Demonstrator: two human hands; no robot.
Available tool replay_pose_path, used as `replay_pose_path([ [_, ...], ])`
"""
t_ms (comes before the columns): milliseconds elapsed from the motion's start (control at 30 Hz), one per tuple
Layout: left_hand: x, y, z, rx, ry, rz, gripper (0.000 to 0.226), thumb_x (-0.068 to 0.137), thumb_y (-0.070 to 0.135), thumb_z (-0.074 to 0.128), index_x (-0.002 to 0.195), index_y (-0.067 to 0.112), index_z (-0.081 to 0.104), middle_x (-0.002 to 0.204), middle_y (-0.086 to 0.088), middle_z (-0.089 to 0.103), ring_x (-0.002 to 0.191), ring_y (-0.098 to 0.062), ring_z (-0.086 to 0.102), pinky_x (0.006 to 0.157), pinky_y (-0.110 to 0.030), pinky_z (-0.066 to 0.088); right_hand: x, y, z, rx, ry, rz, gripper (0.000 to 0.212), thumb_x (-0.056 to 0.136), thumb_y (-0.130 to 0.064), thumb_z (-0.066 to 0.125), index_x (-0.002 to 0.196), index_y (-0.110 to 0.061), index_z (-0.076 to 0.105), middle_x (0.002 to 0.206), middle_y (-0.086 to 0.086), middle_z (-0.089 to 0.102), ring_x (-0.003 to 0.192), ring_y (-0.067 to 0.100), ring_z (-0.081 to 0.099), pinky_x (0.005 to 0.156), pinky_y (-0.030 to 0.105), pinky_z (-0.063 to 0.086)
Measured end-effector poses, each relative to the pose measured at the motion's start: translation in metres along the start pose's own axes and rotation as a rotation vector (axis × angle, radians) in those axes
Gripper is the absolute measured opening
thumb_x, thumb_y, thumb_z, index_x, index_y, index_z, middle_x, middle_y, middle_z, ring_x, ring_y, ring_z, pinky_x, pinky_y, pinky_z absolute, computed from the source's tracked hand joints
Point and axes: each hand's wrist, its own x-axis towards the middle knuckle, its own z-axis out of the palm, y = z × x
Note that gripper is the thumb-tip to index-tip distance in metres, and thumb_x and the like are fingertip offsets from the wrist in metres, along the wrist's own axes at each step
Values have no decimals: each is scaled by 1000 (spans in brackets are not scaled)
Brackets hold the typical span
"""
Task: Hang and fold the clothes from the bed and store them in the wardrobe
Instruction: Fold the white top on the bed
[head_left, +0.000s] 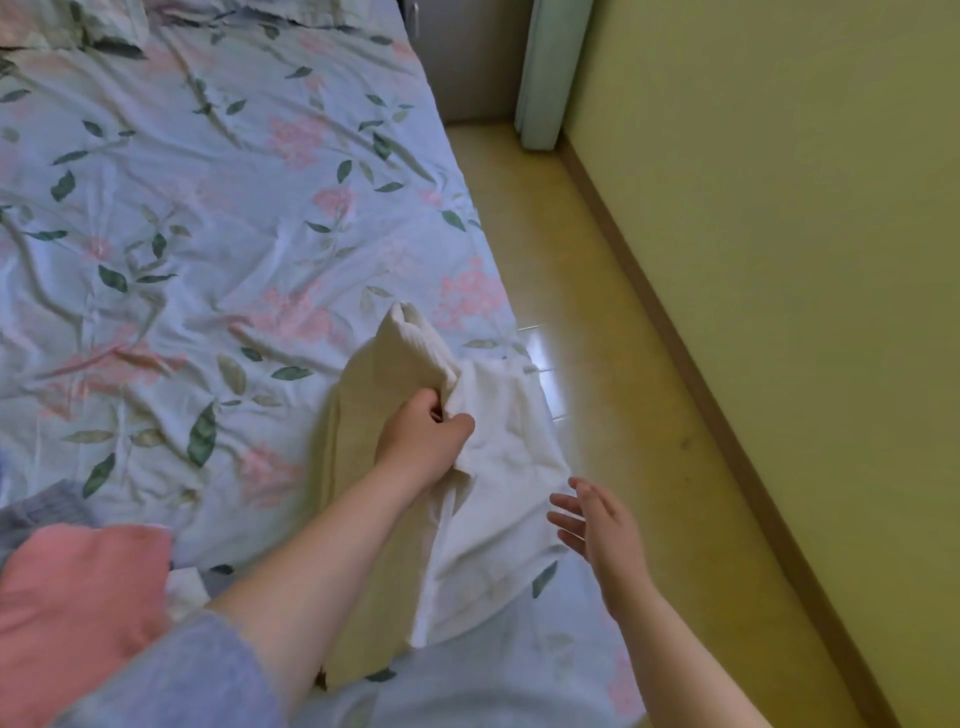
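a cream-white garment (498, 467) lies on the bed (208, 208), close to its right edge, over the pale blue sheet printed with pink flowers and green leaves. part of the cloth stands up in a soft peak towards the middle of the bed, while the rest spreads flat towards the near corner.

the left hand (423, 439) reaches in from the lower left, its forearm coming out of a blue-grey sleeve (182, 675). its fingers and thumb are curled round a bunched fold of the garment near the garment's middle, just below the raised peak. the right hand (597, 525) hovers just beside the garment's right side, over the bed's edge; its fingers are straight and spread, the palm turned towards the cloth, and it holds nothing. whether its fingertips touch the fabric is hard to tell.

at the lower left of the bed a pink garment (78, 597) lies crumpled, with a grey garment (47, 506) just behind it and a small white cloth (187, 584) tucked against its right side. a pillow (78, 21) in the same floral print sits at the far end.

right of the bed runs a shiny yellowish floor (597, 312), then a brown skirting board (675, 338) under a pale yellow-green wall (779, 208).
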Motion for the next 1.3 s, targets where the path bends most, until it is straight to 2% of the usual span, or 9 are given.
replay_pose_path([
  [200,18,2,62,27,-20,-44,17,80,23,64,74,18,48,66,5,51,60,-15,47,53,-28,36,25,0,-40,-3,11,30,26,103,-25,45,123,-14,58,106,5,71,96,23,69,81,33,54],
  [400,14,-20,95,-168,-221,-74,15,89,17,65,103,15,60,95,-5,63,89,-22,67,75,-30,57,46,10,-44,-33,-15,51,20,103,-23,45,115,-16,59,106,5,70,95,20,68,77,29,54],
  [500,11,-40,83,-150,-98,-27,12,91,8,58,95,18,63,90,-5,64,80,-20,66,63,-22,55,59,14,-32,-119,-18,41,18,102,-22,47,113,-17,61,107,3,67,101,21,64,84,35,54],
  [600,14,-67,54,-32,34,8,20,90,5,57,86,24,63,85,-4,65,75,-20,65,68,-33,53,76,13,-13,-319,-50,-24,26,99,-24,52,120,-14,62,117,5,65,112,24,60,98,43,49],
  [800,25,-111,7,206,175,4,15,89,7,56,91,21,61,81,3,60,69,-11,56,56,-14,36,102,3,36,-661,-114,-146,54,91,-38,60,135,-7,48,125,5,56,113,24,54,88,32,42],
  [900,26,-125,3,215,157,-32,12,89,6,57,95,15,62,84,4,60,72,-8,55,60,-13,36,102,7,62,-863,-156,-168,64,87,-51,61,132,-9,45,129,6,51,117,28,51,97,41,43],
  [1033,24,-132,7,217,138,-43,12,88,6,58,98,11,63,89,1,61,73,-8,54,59,-9,34,100,5,73,-780,-104,-278,20,96,-29,53,88,-11,48,84,2,52,79,23,51,71,36,41],
  [1100,26,-132,5,215,159,-33,13,88,5,59,98,11,63,93,-2,62,72,-6,53,57,-7,35,105,-7,64,-680,-33,-351,31,98,-20,47,69,-15,38,65,-1,45,61,18,42,56,34,30],
  [1300,34,-135,-2,287,267,-57,25,85,16,67,107,9,57,108,-9,55,93,-25,56,86,-38,47,133,-27,28,-722,-7,-341,28,100,-20,45,76,-6,50,66,2,48,64,20,44,54,32,30],
])
